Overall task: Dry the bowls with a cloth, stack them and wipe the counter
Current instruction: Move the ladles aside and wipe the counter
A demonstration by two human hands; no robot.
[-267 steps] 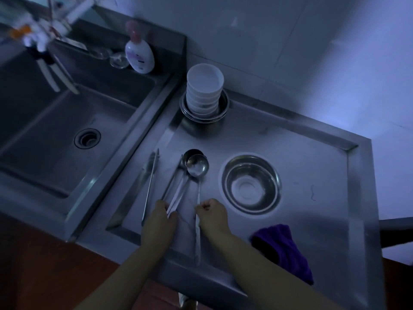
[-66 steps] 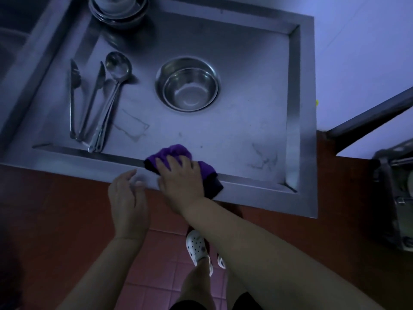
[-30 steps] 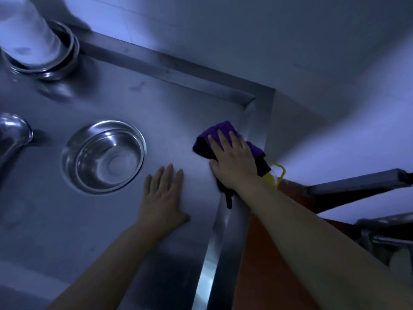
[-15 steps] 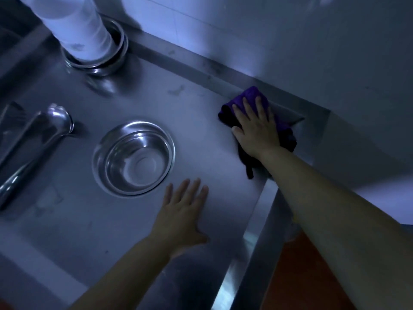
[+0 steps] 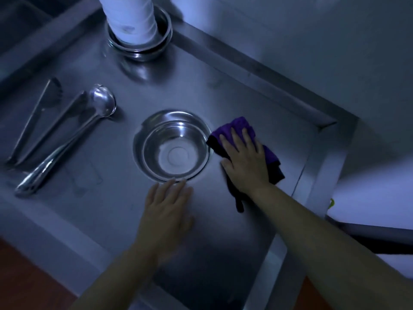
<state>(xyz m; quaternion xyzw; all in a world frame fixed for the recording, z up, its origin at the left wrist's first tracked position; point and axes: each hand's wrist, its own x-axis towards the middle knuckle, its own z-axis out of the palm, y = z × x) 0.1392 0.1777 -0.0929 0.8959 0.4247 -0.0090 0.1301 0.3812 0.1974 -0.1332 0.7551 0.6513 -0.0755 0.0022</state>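
My right hand (image 5: 243,157) presses flat, fingers spread, on a purple cloth (image 5: 270,153) lying on the steel counter (image 5: 257,101), just right of a steel bowl (image 5: 172,146) set in the counter's middle. My left hand (image 5: 166,211) rests flat on the counter just in front of that bowl, holding nothing. At the back, a stack of white bowls (image 5: 131,16) stands inside nested steel bowls (image 5: 143,47); the stack's top is cut off by the frame.
A ladle (image 5: 73,135) and two other steel utensils (image 5: 38,121) lie on the left of the counter. A raised rim (image 5: 321,166) borders the counter at right and back, with tiled wall behind. A dark bar (image 5: 368,233) juts in at right.
My right hand has slid the cloth from the back right corner toward the steel bowl. My left hand stays flat on the counter near the bowl's front.
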